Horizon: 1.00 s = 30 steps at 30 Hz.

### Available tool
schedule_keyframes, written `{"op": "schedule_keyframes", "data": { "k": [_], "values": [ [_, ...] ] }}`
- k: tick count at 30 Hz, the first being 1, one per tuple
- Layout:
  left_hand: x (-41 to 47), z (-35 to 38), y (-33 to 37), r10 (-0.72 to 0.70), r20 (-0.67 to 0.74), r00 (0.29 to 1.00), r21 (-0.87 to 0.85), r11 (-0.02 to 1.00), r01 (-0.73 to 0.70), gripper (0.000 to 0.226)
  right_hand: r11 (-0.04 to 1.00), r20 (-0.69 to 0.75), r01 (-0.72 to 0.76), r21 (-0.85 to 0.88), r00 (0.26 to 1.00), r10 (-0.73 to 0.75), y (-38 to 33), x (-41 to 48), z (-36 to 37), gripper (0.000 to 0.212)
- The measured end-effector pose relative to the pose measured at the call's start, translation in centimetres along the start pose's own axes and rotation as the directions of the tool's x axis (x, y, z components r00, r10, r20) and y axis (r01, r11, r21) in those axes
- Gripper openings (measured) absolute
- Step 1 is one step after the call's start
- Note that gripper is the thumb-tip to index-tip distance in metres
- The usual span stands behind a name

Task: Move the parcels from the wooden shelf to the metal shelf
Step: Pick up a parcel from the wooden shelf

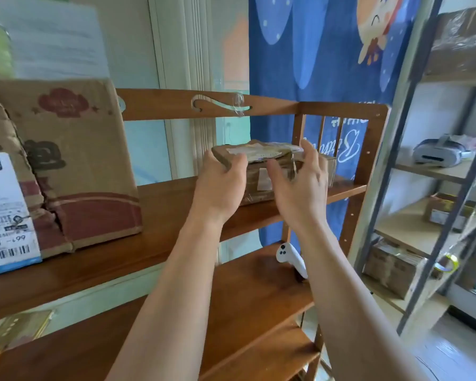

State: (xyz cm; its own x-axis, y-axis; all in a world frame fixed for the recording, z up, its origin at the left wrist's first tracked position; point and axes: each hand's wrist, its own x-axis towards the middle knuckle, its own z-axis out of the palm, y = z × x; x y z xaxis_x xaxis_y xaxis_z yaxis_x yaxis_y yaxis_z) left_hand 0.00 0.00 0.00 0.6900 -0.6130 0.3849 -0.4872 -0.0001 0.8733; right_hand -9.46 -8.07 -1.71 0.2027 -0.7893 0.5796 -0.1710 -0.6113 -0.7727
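Observation:
A small brown taped parcel [261,158] with a white label lies at the right end of the wooden shelf's top board [160,207]. My left hand [220,185] touches its left front corner, fingers curled over the edge. My right hand [302,180] is spread in front of its right half, fingers apart, close to it or just touching. A big worn cardboard box [74,166] and a white box with a barcode label [6,215] stand at the left of the same board. The metal shelf [412,111] stands to the right and holds several brown parcels [393,265].
A white controller [290,258] lies on the wooden shelf's lower board. A grey-and-white headset [437,152] sits on a middle level of the metal shelf. A blue cartoon curtain [313,64] hangs behind both shelves. The wooden side rail [368,149] stands right of the parcel.

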Motion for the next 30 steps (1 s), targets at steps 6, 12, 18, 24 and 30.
{"op": "schedule_keyframes", "data": {
  "k": [6, 12, 18, 24, 30],
  "values": [
    [0.2, 0.9, -0.4, -0.087, 0.054, 0.995, 0.024, 0.996, 0.086, 0.045, 0.988, 0.014, -0.142, 0.051, 0.99, 0.142, -0.6, 0.3, 1.3, 0.056],
    [-3.1, -0.8, 0.8, -0.023, -0.029, 0.999, -0.35, 0.937, 0.012, 0.03, 0.917, -0.034, -0.003, 0.398, 0.999, 0.018, -2.0, -2.1, 0.1, 0.019],
    [-7.5, -2.9, 0.1, 0.103, -0.096, 0.99, -0.412, 0.901, -0.133, 0.037, 0.811, -0.083, 0.118, 0.573, 0.993, -0.086, -3.5, -5.9, -1.1, 0.026],
    [-11.8, -5.8, -0.1, 0.213, -0.07, 0.974, -0.387, 0.895, -0.224, 0.047, 0.765, -0.054, 0.071, 0.64, 0.997, -0.047, -5.7, -11.0, -2.2, 0.026],
    [-18.6, -12.2, -0.2, 0.274, -0.067, 0.959, -0.402, 0.873, -0.277, 0.048, 0.741, -0.079, 0.096, 0.664, 0.995, -0.057, -10.0, -18.7, -2.6, 0.027]
  ]
}}
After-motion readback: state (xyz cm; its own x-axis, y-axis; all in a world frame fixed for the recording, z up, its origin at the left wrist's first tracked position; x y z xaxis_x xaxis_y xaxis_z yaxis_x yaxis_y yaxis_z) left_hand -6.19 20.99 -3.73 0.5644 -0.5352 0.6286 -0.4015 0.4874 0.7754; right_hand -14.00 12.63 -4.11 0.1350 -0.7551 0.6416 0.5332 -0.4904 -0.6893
